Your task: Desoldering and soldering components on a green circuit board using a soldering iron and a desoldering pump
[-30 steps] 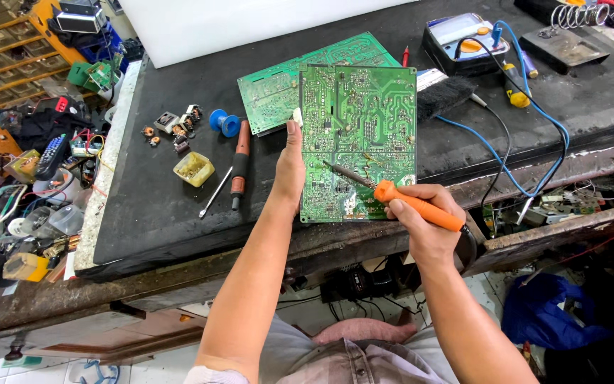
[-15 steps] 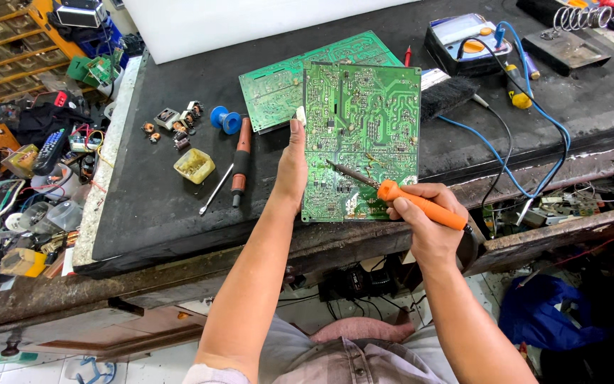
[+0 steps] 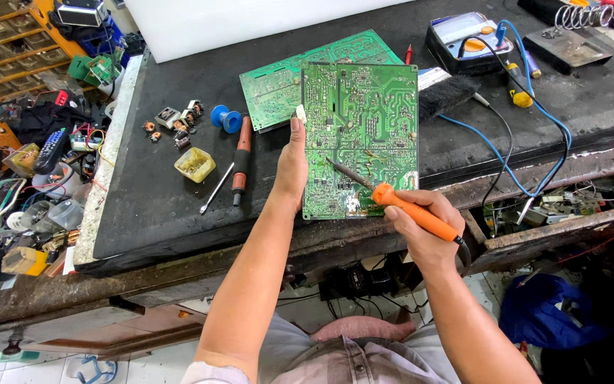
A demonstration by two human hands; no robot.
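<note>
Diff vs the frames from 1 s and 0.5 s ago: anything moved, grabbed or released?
Almost nothing. The soldering iron tip crept slightly left and up across the green circuit board. Nothing taken hold of or let go: the right hand keeps its grip on the iron's orange handle, the left hand still steadies the board's left edge. The second board, screwdriver, blue spool and multimeter stayed put.

An electronics repair workshop is shown. A worn black tabletop (image 3: 179, 213) is strewn with green circuit boards (image 3: 360, 135), loose coils and components (image 3: 172, 121), a screwdriver (image 3: 240, 160) and a multimeter (image 3: 467, 39) at the upper right. A soldering iron (image 3: 410, 210) is seen at centre. Parts drawers (image 3: 8, 35) and tangled clutter are crowded along the left edge.
</note>
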